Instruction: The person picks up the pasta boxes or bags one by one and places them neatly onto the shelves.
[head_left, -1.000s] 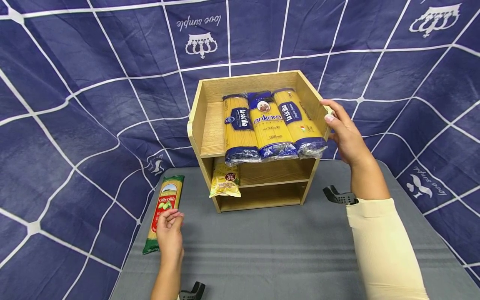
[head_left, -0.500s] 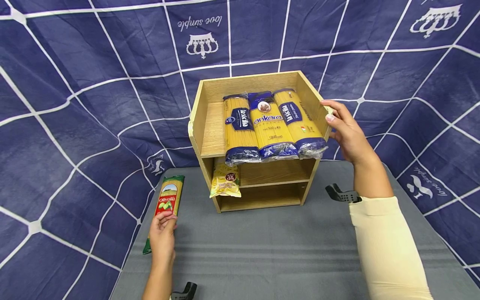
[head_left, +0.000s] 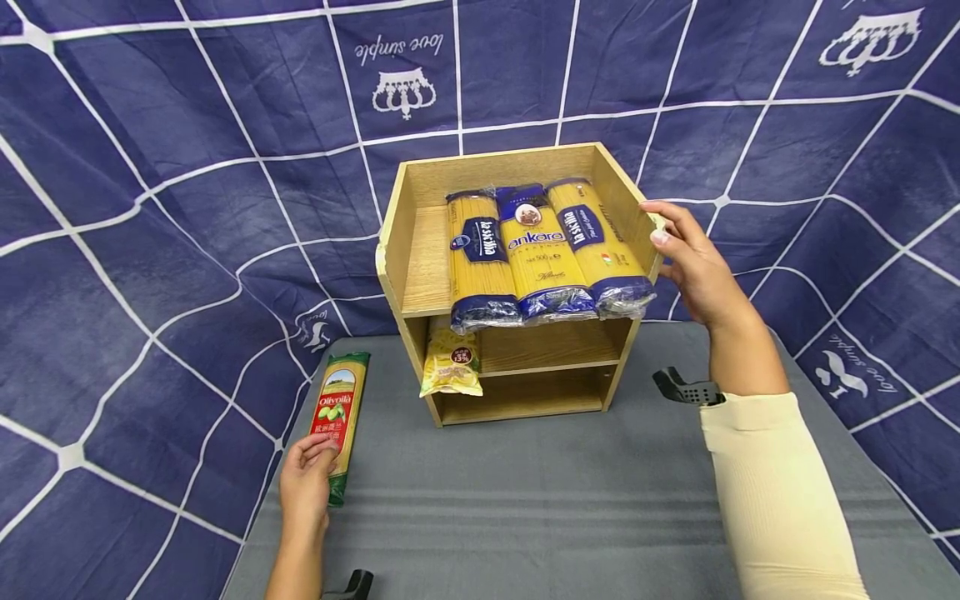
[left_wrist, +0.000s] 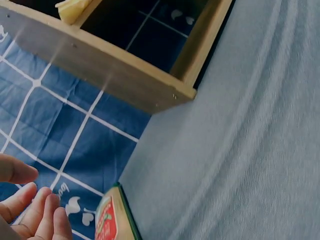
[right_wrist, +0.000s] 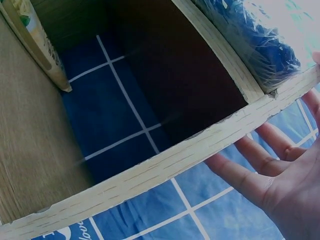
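Note:
In the head view my left hand is over the lower left part of a red and green Olivoilà spaghetti pack, its fingertips right at the label. The left wrist view shows the thumb and fingers apart, with the pack's upper end beside them. My right hand holds the upper right side panel of a small wooden shelf, thumb at the front edge and fingers along the outside. On its top lie three spaghetti packs: la sicilia, ankara and another la sicilia.
A yellow snack-like bag sits at the left of the middle compartment and sticks out over its front. Grey cloth covers the table. Blue gridded fabric hangs behind and at both sides.
My left hand has moved left and down along the Olivoilà spaghetti pack. The pack's lower end has swung right. My right hand stays at the shelf.

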